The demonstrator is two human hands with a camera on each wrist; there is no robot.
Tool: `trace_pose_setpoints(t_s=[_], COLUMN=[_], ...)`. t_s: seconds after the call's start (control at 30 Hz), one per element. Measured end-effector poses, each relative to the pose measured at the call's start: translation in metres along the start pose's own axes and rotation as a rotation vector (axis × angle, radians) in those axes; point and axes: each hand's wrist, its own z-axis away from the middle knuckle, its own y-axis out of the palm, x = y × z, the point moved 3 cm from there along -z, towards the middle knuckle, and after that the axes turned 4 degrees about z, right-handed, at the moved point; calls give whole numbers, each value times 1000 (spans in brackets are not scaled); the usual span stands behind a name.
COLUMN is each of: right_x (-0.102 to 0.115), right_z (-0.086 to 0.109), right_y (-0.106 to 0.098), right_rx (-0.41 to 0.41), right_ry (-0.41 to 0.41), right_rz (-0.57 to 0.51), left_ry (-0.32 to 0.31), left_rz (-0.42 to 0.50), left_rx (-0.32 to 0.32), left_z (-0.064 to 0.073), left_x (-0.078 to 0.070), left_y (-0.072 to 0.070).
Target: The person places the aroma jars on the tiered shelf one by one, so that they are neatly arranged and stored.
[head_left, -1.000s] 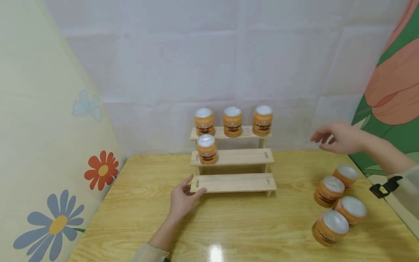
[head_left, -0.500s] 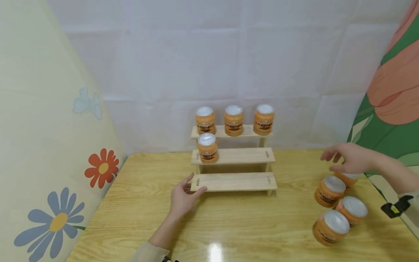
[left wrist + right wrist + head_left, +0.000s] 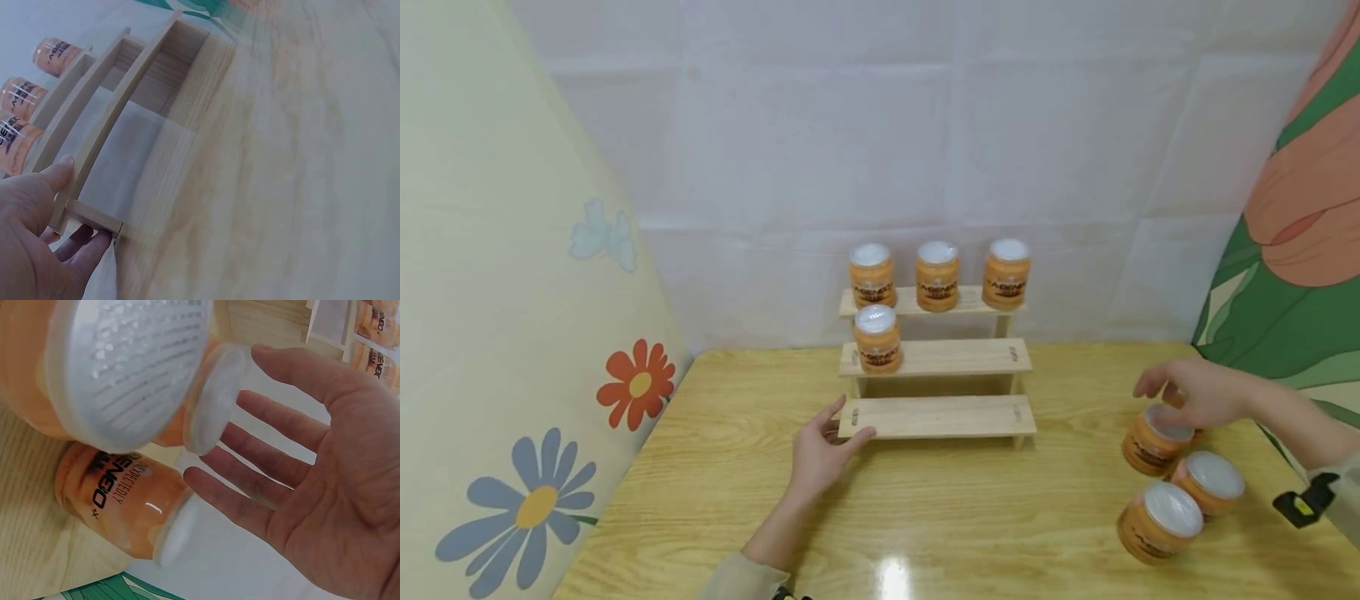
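Observation:
My left hand (image 3: 818, 454) grips the left end of the lowest step of a three-tier wooden display stand (image 3: 940, 417). In the left wrist view its thumb lies on the board's edge and its fingers curl by the short leg (image 3: 94, 215). Over at the right, my right hand (image 3: 1206, 393) is above a group of orange jars with white lids, its fingers spread and holding nothing. Its fingertips come right up to the lids of a far jar (image 3: 215, 400) and a lower jar (image 3: 125, 500) in the right wrist view. The rearmost jar is mostly hidden behind this hand.
Three matching jars line the top step, one of them a middle jar (image 3: 937, 279). A single jar (image 3: 878, 342) stands at the left of the second step. Nearer the front right is another jar (image 3: 1159, 525). A white sheet (image 3: 820, 133) hangs behind the table (image 3: 985, 525).
My right hand has moved right and down from beside the stand to over the jars, covering the rearmost one. The left hand has kept its grip on the stand.

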Motion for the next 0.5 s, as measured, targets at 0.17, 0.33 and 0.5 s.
trace_pose_setpoints(t_s=[0.17, 0.33, 0.5], right_x=[2, 3, 5], right_z=[-1, -2, -2], right_y=[8, 11, 12], right_rx=[26, 16, -12], right_ry=[-20, -3, 0], right_rz=[-20, 44, 93], left_ry=[-5, 6, 7], left_rz=[8, 6, 3], left_rx=[-3, -4, -7], left_z=[1, 1, 0], left_x=[1, 0, -1], left_y=[-1, -1, -1])
